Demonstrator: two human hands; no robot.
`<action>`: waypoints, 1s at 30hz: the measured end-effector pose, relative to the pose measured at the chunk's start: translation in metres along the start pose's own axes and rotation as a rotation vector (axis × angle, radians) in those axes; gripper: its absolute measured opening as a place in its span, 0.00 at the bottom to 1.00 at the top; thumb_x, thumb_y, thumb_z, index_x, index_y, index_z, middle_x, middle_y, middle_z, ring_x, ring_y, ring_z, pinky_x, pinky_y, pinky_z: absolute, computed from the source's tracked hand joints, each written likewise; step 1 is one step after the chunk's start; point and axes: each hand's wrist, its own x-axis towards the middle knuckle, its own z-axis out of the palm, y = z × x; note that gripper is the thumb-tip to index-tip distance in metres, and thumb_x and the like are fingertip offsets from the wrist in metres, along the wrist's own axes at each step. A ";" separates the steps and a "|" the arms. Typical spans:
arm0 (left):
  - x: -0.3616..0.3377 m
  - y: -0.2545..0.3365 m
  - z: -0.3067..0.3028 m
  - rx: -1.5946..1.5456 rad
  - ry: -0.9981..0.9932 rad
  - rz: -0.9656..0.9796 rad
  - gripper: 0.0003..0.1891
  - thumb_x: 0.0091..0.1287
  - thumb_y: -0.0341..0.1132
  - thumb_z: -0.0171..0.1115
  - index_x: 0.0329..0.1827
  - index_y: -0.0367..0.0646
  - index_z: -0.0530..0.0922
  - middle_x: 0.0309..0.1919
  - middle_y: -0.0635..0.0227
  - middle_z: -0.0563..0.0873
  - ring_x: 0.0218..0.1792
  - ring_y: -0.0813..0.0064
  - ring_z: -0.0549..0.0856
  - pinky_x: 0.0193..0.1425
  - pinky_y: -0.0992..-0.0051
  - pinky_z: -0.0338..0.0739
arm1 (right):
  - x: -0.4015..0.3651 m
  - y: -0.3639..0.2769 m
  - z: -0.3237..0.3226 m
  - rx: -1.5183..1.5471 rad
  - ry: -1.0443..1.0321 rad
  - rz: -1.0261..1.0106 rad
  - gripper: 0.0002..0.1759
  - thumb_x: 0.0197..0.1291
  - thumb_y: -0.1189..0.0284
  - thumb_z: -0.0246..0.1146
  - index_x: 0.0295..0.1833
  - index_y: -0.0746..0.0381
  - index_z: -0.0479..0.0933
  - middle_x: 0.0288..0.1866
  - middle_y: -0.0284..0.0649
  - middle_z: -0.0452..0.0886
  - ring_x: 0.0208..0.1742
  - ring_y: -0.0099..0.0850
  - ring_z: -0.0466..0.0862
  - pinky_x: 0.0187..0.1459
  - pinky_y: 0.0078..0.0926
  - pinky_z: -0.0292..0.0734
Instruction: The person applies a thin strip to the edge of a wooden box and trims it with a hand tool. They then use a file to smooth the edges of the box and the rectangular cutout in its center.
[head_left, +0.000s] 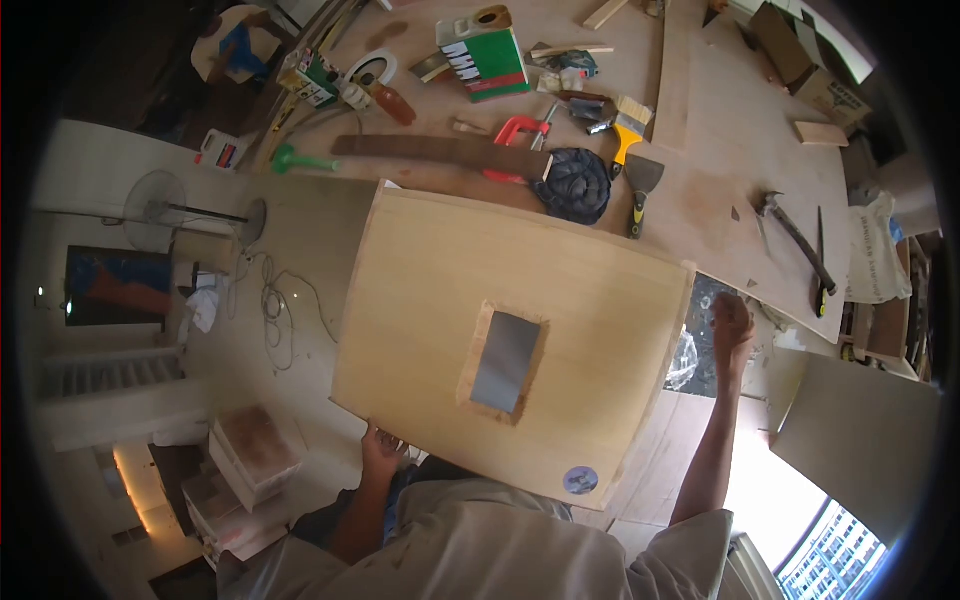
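A pale wooden panel (420, 290), apparently one face of a box, lies in front of my body. It has a rectangular cutout (508, 362) with rough edges and a small round sticker (580, 480) near its lower right corner. My left hand (383, 452) is closed at the panel's lower left edge, its fingertips partly hidden there. Off the panel's right side, my right hand (734, 322) is curled closed over a dark, plastic-strewn surface (700, 345). Whatever it may hold is too small or hidden to make out.
Behind the panel, the worktable (720, 170) carries a dark wood strip (430, 154), red clamp (520, 130), black bundle (577, 187), paintbrush (629, 130), putty knife (643, 190), hammer (800, 240) and green can (487, 65). A fan (157, 205) and boxes (255, 455) stand left. Another person (235, 45) is upper left.
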 end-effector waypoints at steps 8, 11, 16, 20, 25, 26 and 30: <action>-0.029 -0.032 0.010 0.205 -0.134 -0.055 0.41 0.78 0.70 0.59 0.75 0.41 0.73 0.67 0.60 0.79 0.70 0.58 0.78 0.78 0.47 0.73 | -0.033 -0.036 0.084 -0.272 -0.108 -0.544 0.19 0.71 0.74 0.69 0.65 0.59 0.81 0.66 0.50 0.85 0.66 0.53 0.84 0.64 0.48 0.83; -0.043 -0.047 0.014 0.230 -0.169 -0.148 0.37 0.81 0.67 0.56 0.74 0.42 0.74 0.65 0.57 0.83 0.68 0.55 0.82 0.75 0.45 0.78 | -0.055 -0.017 0.115 -0.521 -0.116 -0.715 0.31 0.73 0.75 0.60 0.81 0.58 0.72 0.85 0.54 0.69 0.85 0.55 0.67 0.84 0.56 0.61; -0.061 -0.066 0.023 0.290 -0.372 -0.311 0.33 0.82 0.63 0.57 0.73 0.43 0.76 0.62 0.56 0.86 0.66 0.55 0.85 0.73 0.47 0.80 | -0.063 -0.012 0.124 -0.557 -0.106 -0.664 0.36 0.73 0.74 0.57 0.86 0.56 0.67 0.89 0.49 0.64 0.90 0.50 0.60 0.88 0.56 0.51; -0.063 -0.065 0.027 0.313 -0.422 -0.340 0.30 0.82 0.58 0.61 0.73 0.42 0.75 0.64 0.55 0.85 0.66 0.56 0.84 0.74 0.48 0.80 | -0.064 -0.019 0.125 -0.552 -0.107 -0.658 0.34 0.73 0.75 0.57 0.84 0.55 0.69 0.88 0.49 0.66 0.90 0.49 0.61 0.88 0.55 0.53; -0.053 -0.053 0.013 0.258 -0.446 -0.297 0.29 0.82 0.55 0.64 0.73 0.42 0.75 0.65 0.57 0.84 0.67 0.58 0.84 0.75 0.51 0.80 | -0.066 -0.017 0.123 -0.564 -0.065 -0.673 0.33 0.73 0.74 0.57 0.83 0.55 0.71 0.87 0.49 0.68 0.88 0.51 0.64 0.86 0.56 0.56; -0.051 -0.049 0.007 0.231 -0.463 -0.284 0.28 0.82 0.54 0.64 0.73 0.42 0.75 0.64 0.57 0.84 0.66 0.58 0.84 0.75 0.51 0.80 | -0.066 -0.017 0.125 -0.562 -0.051 -0.694 0.32 0.74 0.74 0.57 0.83 0.54 0.71 0.86 0.49 0.69 0.87 0.51 0.66 0.86 0.56 0.57; -0.011 -0.019 -0.012 0.089 -0.470 -0.240 0.26 0.82 0.52 0.65 0.71 0.43 0.75 0.62 0.59 0.84 0.65 0.59 0.84 0.75 0.52 0.80 | -0.065 -0.014 0.137 -0.621 -0.067 -0.619 0.31 0.75 0.71 0.58 0.83 0.57 0.70 0.86 0.52 0.69 0.87 0.53 0.66 0.85 0.54 0.61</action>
